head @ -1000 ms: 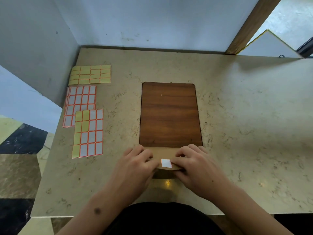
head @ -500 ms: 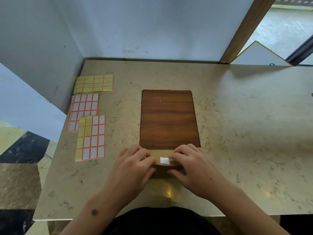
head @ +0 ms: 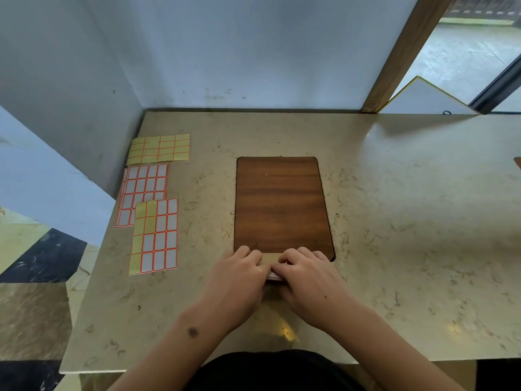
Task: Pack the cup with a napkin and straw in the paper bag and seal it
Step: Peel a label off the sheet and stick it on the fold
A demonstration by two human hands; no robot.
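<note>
Closest to the camera, both hands sit side by side at the near edge of the beige marbled stone counter (head: 394,221). The left hand (head: 235,280) and right hand (head: 307,280) have their fingers curled and pressed down onto the folded top of the brown paper bag (head: 269,259), thumbs meeting over a small white sticker (head: 275,276) that's mostly hidden. Just behind the bag is a dark wood-grain rectangular board (head: 279,204). Off to the left lie three sheets of orange-bordered label stickers (head: 155,235), partly overlapping. A blue-grey wall (head: 225,52) is at the back.
</note>
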